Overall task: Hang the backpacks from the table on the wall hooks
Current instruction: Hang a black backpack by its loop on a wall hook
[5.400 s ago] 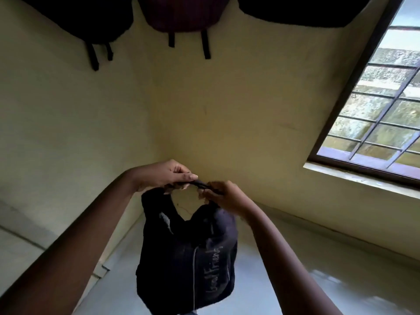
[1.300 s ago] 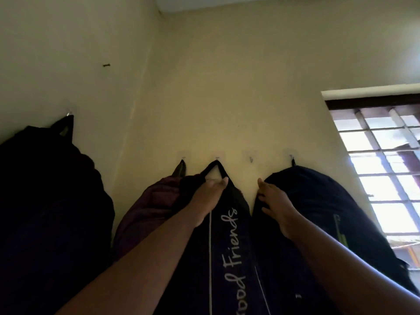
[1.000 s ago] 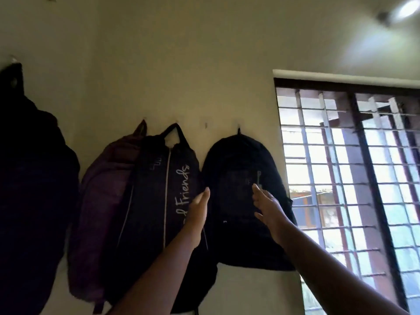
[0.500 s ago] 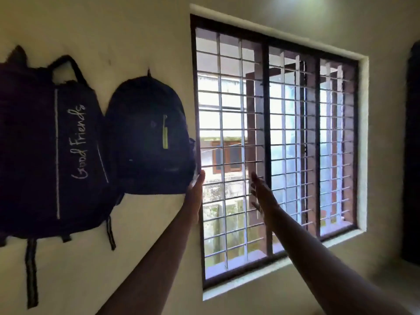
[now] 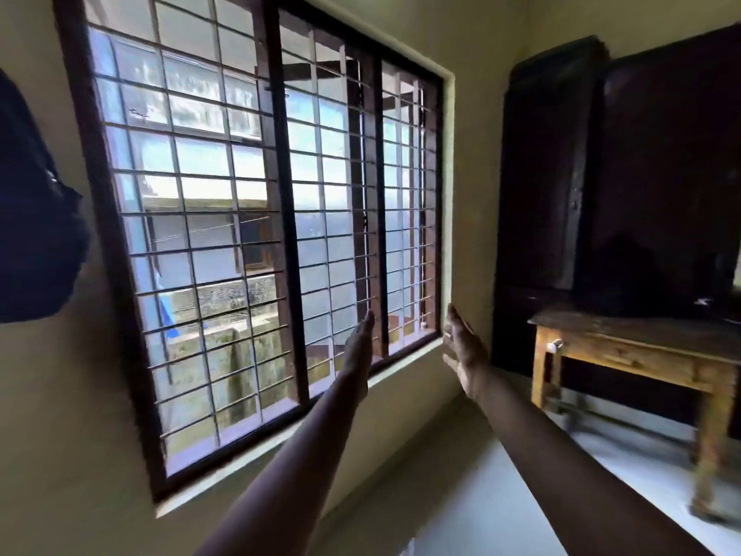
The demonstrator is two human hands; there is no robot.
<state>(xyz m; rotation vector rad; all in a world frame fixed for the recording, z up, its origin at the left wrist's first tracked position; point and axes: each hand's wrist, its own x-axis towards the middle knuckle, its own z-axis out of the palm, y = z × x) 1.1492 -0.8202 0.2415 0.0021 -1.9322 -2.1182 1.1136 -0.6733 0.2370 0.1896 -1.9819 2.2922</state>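
Note:
Only the edge of one dark backpack (image 5: pixel 36 218) shows at the far left, hanging on the wall. A dark backpack (image 5: pixel 633 274) sits on the wooden table (image 5: pixel 625 339) at the right, hard to make out against the dark cupboard behind it. Both arms are stretched out in front of me. My left hand (image 5: pixel 359 347) is flat, seen edge-on, and holds nothing. My right hand (image 5: pixel 461 347) is open with fingers straight and also holds nothing. Both hands are in front of the window, left of the table.
A large barred window (image 5: pixel 260 218) with a dark wooden frame fills the wall ahead. A dark wooden cupboard (image 5: pixel 625 154) stands in the right corner behind the table. A pale tiled floor (image 5: pixel 501 511) lies below.
The view has swung right, from the hung backpacks past the window to the table. Both hands let go of the "Good Friends" backpack, which stays on its hook, and now reach forward holding nothing.

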